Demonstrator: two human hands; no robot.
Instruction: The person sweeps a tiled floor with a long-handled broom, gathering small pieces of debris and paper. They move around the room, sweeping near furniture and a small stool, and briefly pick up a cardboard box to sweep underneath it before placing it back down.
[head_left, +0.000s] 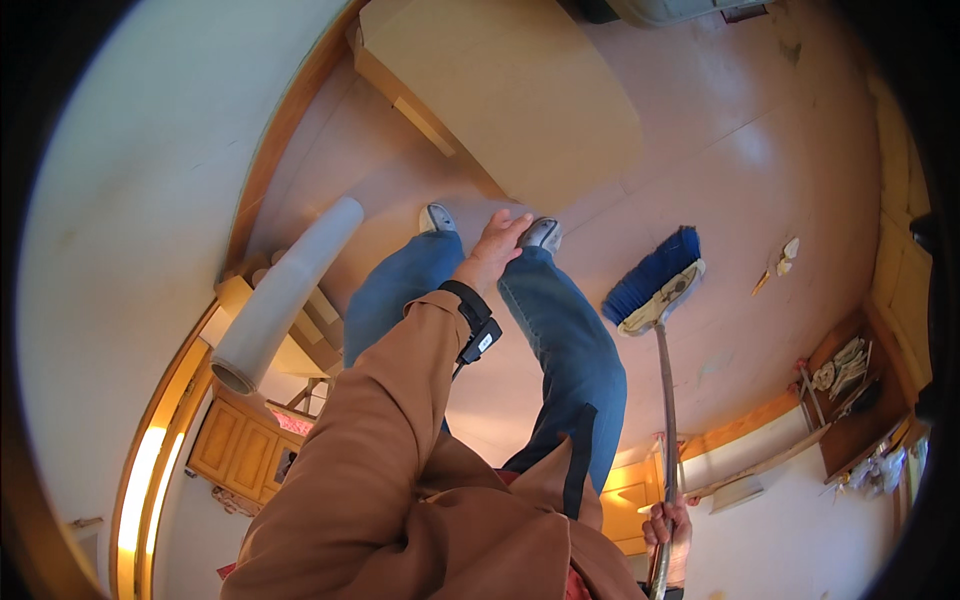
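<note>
My right hand (667, 531) is wrapped around the metal handle (666, 405) of a broom. The broom head (656, 285) has blue bristles and a cream base, and lies to the right of my legs over the floor; whether the bristles touch it I cannot tell. In front of my body, my left hand (495, 244) reaches forward with nothing in it and its fingers apart. It appears just above my shoe (541, 234). Beyond my feet lies a large flat cardboard piece (502, 82) with a folded edge.
At left a pale roll (289, 296) stands near cardboard boxes (319, 330) and a wood-trimmed wall (150, 150). Small scraps (784, 259) lie on the brown floor (720, 187) right of the broom. A wooden shelf (855, 409) holding bundled items is at far right.
</note>
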